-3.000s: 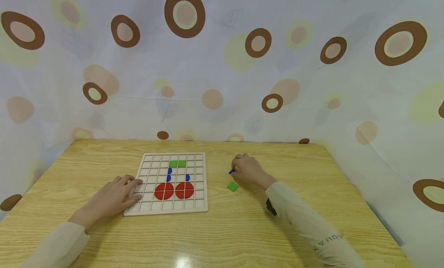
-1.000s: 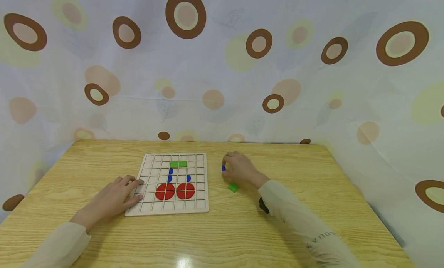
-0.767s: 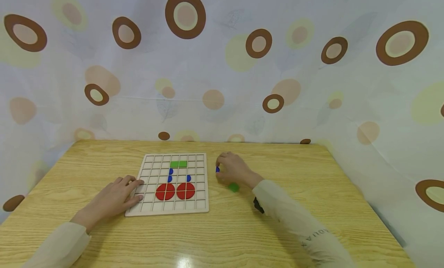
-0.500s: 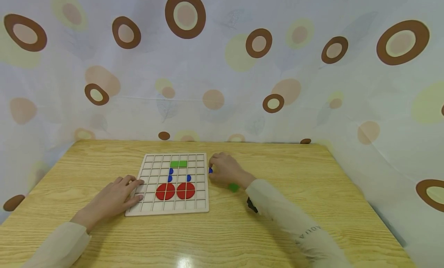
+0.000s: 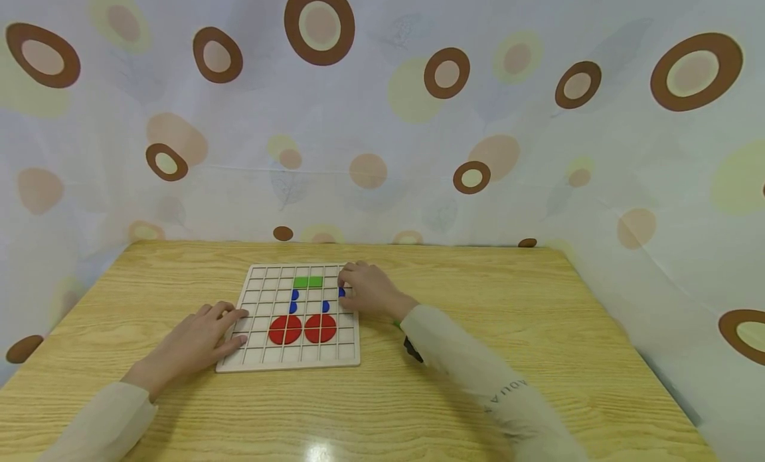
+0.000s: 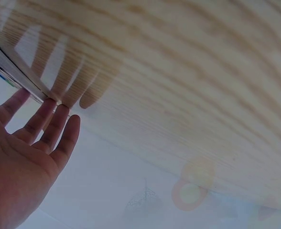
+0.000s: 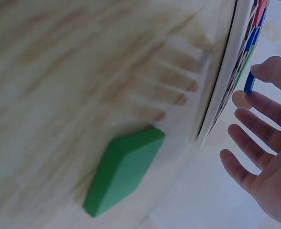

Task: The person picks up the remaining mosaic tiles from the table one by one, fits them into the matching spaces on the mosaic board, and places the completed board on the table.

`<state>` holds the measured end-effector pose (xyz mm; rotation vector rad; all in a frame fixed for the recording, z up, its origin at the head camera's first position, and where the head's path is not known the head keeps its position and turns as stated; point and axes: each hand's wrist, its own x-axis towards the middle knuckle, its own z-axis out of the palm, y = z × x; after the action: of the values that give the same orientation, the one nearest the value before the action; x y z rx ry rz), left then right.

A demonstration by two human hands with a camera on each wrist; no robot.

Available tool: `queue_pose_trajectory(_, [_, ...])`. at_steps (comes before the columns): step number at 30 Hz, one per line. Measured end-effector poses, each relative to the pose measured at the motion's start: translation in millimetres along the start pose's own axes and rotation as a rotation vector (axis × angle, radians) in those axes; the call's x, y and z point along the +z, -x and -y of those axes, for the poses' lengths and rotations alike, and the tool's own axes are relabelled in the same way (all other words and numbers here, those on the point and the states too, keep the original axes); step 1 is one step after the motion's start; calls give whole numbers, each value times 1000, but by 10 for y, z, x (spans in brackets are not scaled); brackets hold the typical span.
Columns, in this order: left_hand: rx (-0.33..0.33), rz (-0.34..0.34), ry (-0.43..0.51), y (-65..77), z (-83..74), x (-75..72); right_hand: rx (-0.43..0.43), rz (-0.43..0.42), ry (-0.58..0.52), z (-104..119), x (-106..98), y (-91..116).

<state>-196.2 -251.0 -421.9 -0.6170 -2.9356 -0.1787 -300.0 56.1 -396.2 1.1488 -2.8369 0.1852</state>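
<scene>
My right hand [image 5: 373, 291] pinches a small blue half-round tile [image 5: 342, 293] between thumb and index finger, over the right side of a white grid board [image 5: 345, 352]. The right wrist view shows that blue tile [image 7: 249, 83] held on edge, the other fingers spread. At the board's left edge rests my left hand [image 5: 185, 348], fingers extended. On the board sit two red rounds [image 5: 285, 330] crossed by grid lines, several blue half-rounds [image 5: 325, 307] and a green strip [image 5: 307, 282] of two squares.
A loose green tile [image 7: 126, 169] lies on the wooden table [image 5: 335, 415] right of the board; in the head view my right sleeve [image 5: 466, 362] mostly covers it. A patterned cloth wall [image 5: 382, 137] stands behind the table and at its sides.
My right hand has picked up the blue half-round from the table beside the green tile and carried it left, over the board. My left hand stays in place.
</scene>
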Motion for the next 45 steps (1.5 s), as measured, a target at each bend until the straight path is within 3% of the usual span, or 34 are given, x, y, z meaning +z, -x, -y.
queue_pose_trajectory(11, [0,2,-2,-4,26,24,50,90,-33,57,4,-193])
queue_pose_trajectory(30, [16,-23,-14,4,10,-4,78,121,-43,114,84,-299])
queue_pose_trajectory(45, [11,-15,-15,-3,1,-6,42,117,-30,120,98,-285])
